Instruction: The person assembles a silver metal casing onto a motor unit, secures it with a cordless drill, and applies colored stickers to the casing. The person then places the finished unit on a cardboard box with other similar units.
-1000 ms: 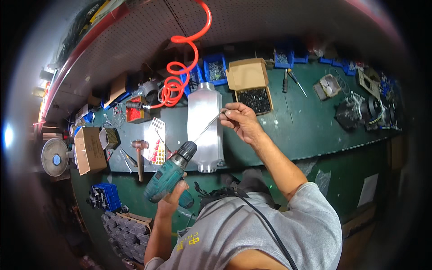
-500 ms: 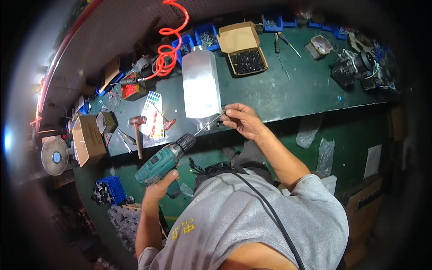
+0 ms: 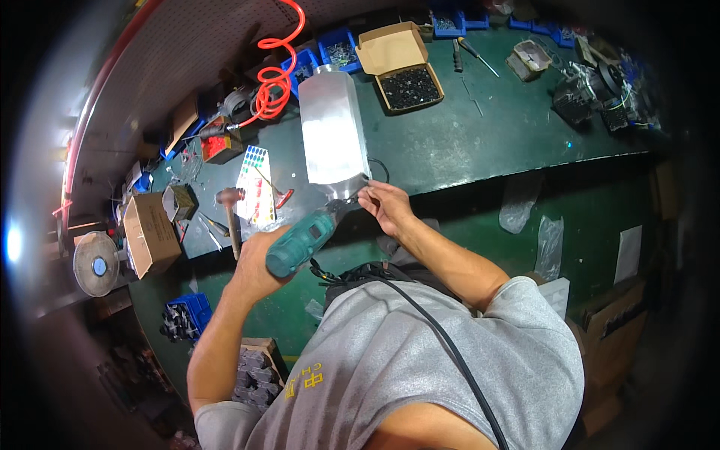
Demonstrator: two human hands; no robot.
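Observation:
My left hand [image 3: 257,264] is closed round a green cordless drill [image 3: 301,243], whose dark chuck end points at the near end of a silver metal housing [image 3: 330,127]. The drill's bit is hard to make out against the housing. My right hand [image 3: 388,208] pinches with thumb and fingertips at the near right corner of that housing, beside the drill's front. What lies between those fingers is too small to tell. A thin black cable [image 3: 382,165] loops out by the same corner. The housing lies lengthwise on the green bench, its near end by the bench's front edge.
Left of the housing lie a mallet [image 3: 231,206], a colour sticker sheet [image 3: 256,184] and a red-handled tool [image 3: 283,198]. Behind it hangs a coiled red air hose [image 3: 276,90]. An open carton of black parts [image 3: 409,88] and a screwdriver [image 3: 478,57] are at the back.
My left hand has brought the drill forward and right, up to the housing's near end. My right hand has shifted slightly nearer and stays pinched by the corner. The view has tilted a little.

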